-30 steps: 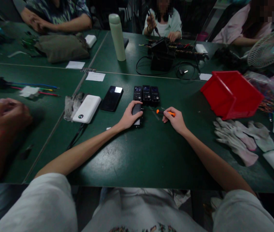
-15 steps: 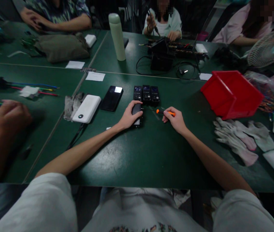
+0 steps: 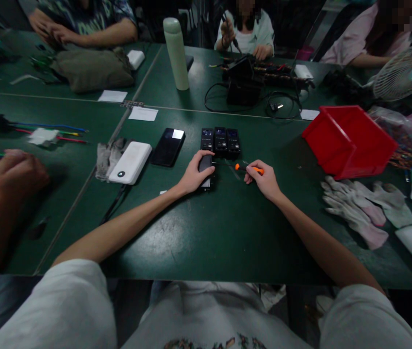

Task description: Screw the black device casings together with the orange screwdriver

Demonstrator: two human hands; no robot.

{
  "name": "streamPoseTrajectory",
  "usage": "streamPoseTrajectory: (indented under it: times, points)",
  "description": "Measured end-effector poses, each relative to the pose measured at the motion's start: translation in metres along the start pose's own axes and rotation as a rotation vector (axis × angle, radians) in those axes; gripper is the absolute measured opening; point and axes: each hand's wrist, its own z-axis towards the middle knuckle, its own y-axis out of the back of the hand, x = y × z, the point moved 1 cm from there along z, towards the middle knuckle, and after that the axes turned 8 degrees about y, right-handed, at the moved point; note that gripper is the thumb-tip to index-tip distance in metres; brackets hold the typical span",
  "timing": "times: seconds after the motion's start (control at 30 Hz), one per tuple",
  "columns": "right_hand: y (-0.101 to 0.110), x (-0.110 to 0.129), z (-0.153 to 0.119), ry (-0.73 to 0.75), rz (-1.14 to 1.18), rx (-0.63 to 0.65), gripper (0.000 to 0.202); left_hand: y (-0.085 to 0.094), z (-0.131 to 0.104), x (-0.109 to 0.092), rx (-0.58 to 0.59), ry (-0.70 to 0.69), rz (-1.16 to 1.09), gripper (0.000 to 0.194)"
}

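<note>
My left hand [image 3: 195, 172] is closed around a small black box-shaped device [image 3: 206, 167], thumb on the near side and fingers over the far end. In my right hand [image 3: 262, 178] is a screwdriver with an orange and black handle [image 3: 255, 169], pinched between thumb and fingers. Its thin shaft points left at the device's right side; whether the tip touches cannot be made out. Just beyond stand three similar black devices [image 3: 220, 139] in a row. Left of them lies a dark smartphone [image 3: 168, 147], beside a white power bank [image 3: 131, 163] with a cable.
A red bin [image 3: 349, 143] and grey work gloves [image 3: 354, 208] lie to the right, near a fan [image 3: 407, 71]. A pale green bottle [image 3: 176, 54] stands at the back. Another person's hand [image 3: 11, 177] rests at the left, near coloured wires [image 3: 51, 130]. Co-workers sit opposite.
Both my hands, the device and the screwdriver keep almost the same place. The person at the back left has shifted their hands slightly.
</note>
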Motion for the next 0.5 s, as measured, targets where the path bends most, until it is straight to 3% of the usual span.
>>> streamPoseTrajectory:
  times: [0.5]
  points:
    - [-0.0002, -0.0084, 0.0006, 0.007, 0.011, -0.014, 0.030, -0.0008, 0.0000, 0.0018, -0.011, -0.019, 0.024, 0.037]
